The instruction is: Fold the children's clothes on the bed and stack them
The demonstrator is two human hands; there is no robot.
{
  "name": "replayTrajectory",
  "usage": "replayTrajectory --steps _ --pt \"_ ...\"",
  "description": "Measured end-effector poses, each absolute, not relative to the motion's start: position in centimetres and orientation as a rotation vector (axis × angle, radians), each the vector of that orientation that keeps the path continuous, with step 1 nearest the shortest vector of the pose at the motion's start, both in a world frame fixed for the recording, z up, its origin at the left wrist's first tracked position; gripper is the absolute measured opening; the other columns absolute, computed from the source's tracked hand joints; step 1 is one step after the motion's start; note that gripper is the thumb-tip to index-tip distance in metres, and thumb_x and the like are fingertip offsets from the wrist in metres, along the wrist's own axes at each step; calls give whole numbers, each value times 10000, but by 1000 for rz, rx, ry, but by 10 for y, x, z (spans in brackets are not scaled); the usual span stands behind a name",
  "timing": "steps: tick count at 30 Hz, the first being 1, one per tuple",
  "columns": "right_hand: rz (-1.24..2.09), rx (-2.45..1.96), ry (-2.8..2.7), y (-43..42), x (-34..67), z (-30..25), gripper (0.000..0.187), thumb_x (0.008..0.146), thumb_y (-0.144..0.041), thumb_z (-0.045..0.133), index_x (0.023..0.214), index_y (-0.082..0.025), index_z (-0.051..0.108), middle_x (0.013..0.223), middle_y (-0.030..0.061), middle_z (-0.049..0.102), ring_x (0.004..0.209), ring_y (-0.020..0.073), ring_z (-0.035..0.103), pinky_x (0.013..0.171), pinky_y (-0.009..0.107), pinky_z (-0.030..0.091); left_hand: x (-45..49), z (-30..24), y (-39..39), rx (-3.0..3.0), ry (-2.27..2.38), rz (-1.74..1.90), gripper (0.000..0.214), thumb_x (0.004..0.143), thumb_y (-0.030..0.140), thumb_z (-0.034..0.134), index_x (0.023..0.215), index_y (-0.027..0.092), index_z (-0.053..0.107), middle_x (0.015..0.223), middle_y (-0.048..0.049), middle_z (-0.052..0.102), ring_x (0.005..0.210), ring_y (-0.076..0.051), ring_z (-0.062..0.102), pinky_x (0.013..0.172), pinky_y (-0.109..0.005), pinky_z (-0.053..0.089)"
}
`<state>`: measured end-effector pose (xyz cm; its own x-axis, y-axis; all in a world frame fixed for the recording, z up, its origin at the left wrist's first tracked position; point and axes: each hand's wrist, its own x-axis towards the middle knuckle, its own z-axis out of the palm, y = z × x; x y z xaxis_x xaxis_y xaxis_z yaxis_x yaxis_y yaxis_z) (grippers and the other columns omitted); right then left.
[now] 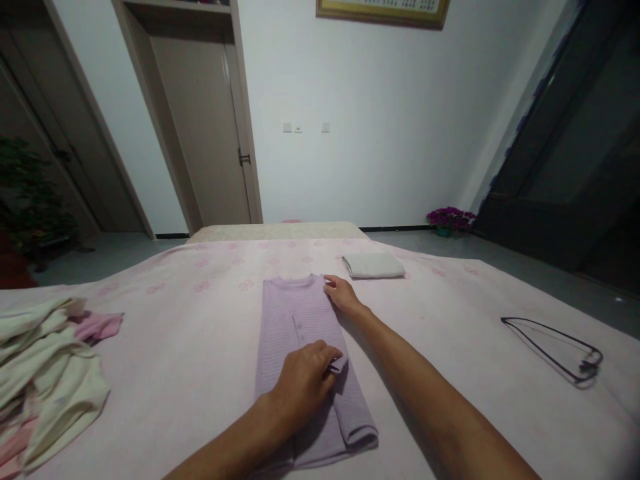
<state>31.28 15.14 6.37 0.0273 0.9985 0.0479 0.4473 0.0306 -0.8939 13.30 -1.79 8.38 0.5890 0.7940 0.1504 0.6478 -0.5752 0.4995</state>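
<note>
A lilac ribbed shirt [280, 320] lies on the bed before me, its neckline away from me and its sides folded inward into a long strip. My left hand [310, 370] is over the middle of the shirt, its fingers closed on a fold of the purple fabric near the right edge. At the upper right corner by the shoulder, my right hand [343, 293] pinches the shirt's edge between thumb and fingers. The lower right part of the garment shows a loose, rolled layer near the hem.
A folded whitish cloth [374, 265] lies beyond my right hand. Crumpled cream and pink clothes [55, 373] are heaped at the left. A thin black looped object [555, 343] rests at the right on the flowered pink bedsheet [190, 347]. Purple flowers [450, 218] stand on the floor.
</note>
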Motion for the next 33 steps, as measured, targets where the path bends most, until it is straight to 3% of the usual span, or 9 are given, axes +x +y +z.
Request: replayTrajectory --steps 4,12,16,21,23,26,30,33 --pt "625 -1703 -1760 162 309 61 353 880 -198 591 1227 -199 656 1276 88 625 1200 218 533 1025 307 376 133 85 -22 2518 1095 504 322 847 141 534 1116 263 661 1026 -44 679 928 -200 622 806 -290 462" --pt "344 -1830 -2079 169 311 51 424 964 -324 503 1361 -203 590 1315 148 541 1168 247 549 985 330 389 135 82 -24 2663 1044 263 178 844 210 604 1012 238 656 981 -53 652 911 -213 603 777 -310 476" --pt "307 -1754 -2196 161 319 56 378 935 -273 521 1283 -183 639 1229 130 608 1123 232 570 960 306 404 128 91 -24 2673 954 199 279 849 378 662 1096 250 646 1017 -39 636 925 -218 600 799 -322 492" --pt "260 -1637 -2203 116 332 61 370 901 -200 534 1257 -165 628 1226 110 623 1129 211 558 986 304 404 108 99 -34 2673 802 222 417 835 271 672 1247 264 602 1142 -45 647 1023 -222 602 892 -333 494" --pt "266 -1504 -2144 88 336 63 365 886 -177 542 1240 -161 629 1202 106 626 1080 194 576 959 304 429 100 94 -39 2689 760 255 497 832 231 670 1317 262 563 1245 -61 639 1097 -239 591 958 -366 481" --pt "431 -1232 -2083 40 340 70 197 842 -167 587 1009 -179 691 969 46 660 834 150 606 785 273 476 93 78 -46 2709 787 345 503 839 187 653 1330 238 558 1299 -84 631 1142 -259 577 1001 -417 469" --pt "740 -1094 -2137 -20 343 89 76 788 -189 684 863 -188 691 774 -14 622 665 113 563 630 231 438 91 61 -51 2657 954 537 337 876 164 602 1209 198 636 1136 -94 655 1030 -229 593 901 -371 513" --pt "771 -1031 -2336 -53 347 104 211 708 -223 788 892 -203 687 843 -15 634 756 130 581 677 239 435 92 61 -53 2612 1037 646 233 935 197 536 1117 198 682 1018 -81 642 956 -206 590 843 -336 518"
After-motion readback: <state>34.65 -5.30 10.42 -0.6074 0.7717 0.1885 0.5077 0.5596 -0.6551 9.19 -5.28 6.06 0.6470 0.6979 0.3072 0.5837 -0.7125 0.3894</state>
